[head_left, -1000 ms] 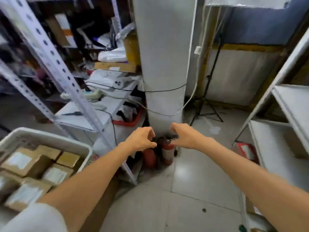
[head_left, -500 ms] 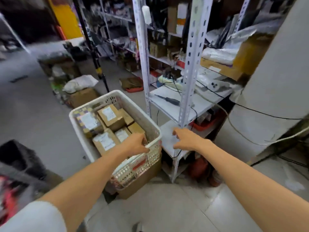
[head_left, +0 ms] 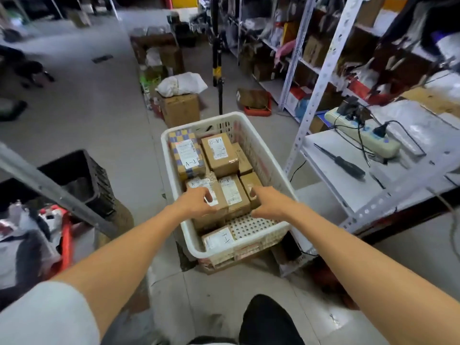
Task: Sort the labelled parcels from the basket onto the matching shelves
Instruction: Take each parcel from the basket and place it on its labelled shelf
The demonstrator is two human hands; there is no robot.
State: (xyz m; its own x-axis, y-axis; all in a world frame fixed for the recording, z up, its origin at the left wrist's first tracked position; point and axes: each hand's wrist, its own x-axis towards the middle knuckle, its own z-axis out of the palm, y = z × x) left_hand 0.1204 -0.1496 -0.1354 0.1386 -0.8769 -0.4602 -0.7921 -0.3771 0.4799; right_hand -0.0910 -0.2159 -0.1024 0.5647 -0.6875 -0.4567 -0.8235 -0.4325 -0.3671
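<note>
**Parcels mostly unsorted, both hands in the basket**

Your white basket [head_left: 258, 150] sits on the floor just beside the white shelf [head_left: 331, 175], and it is close to full. At least six labelled boxes are packed touching one another. Among them are a checkered parcel [head_left: 185, 155] at the far left, marked A-1, and a near parcel [head_left: 219, 239] against the front wall. Judged from this load, most of the sorting is ahead of you (how many have already reached a shelf cannot be read from here).

Your left hand [head_left: 196, 201] lies on a taped parcel [head_left: 199, 184] in the middle row, with the fingers curled down over its top and the thumb at its right side. Your right hand [head_left: 271, 202] is at the right edge of the middle parcel [head_left: 234, 192] next to it, fingers bent downward. Whether they have closed on anything is hidden by the hand itself.

Nothing is lifted yet, and both boxes sit level in the row. What remains is to raise one, read its code, carry it to the matching shelf, and repeat for the rest.
</note>
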